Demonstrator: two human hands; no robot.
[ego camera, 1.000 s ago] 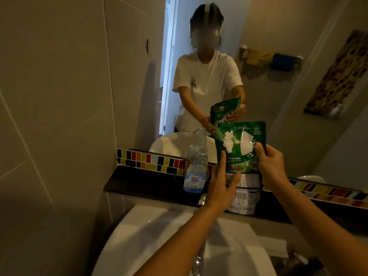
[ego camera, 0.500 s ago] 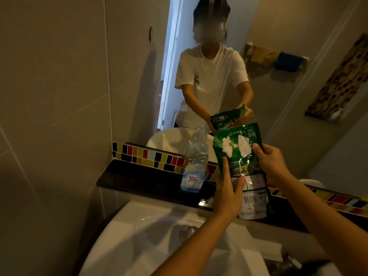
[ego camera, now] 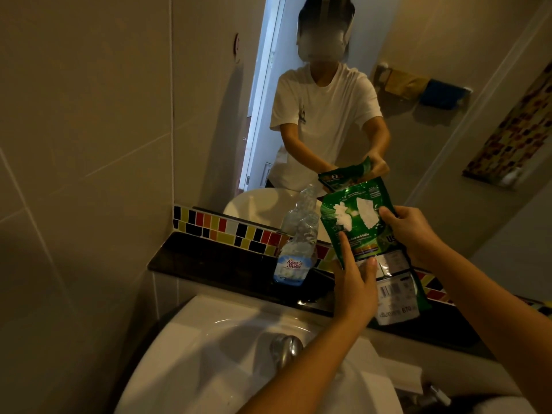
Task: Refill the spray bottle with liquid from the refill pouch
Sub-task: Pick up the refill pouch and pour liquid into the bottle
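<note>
A green refill pouch with white flower print and a barcode label is held up over the black ledge, tilted with its top leaning left. My left hand grips its lower left edge, index finger stretched up along the front. My right hand holds its right side near the top. To the left of the pouch a clear spray bottle with a blue and white label stands upright on the ledge, with no spray head on it. The pouch top is close to the bottle's neck.
The black ledge runs under a mirror edged with coloured tiles. A white basin with a chrome tap lies below my arms. A beige tiled wall closes the left side. The mirror reflects a person and hanging cloths.
The view has tipped downward and the pouch has tilted a little more, its top leaning left toward the bottle. Both hands keep their hold. The bottle has not moved.
</note>
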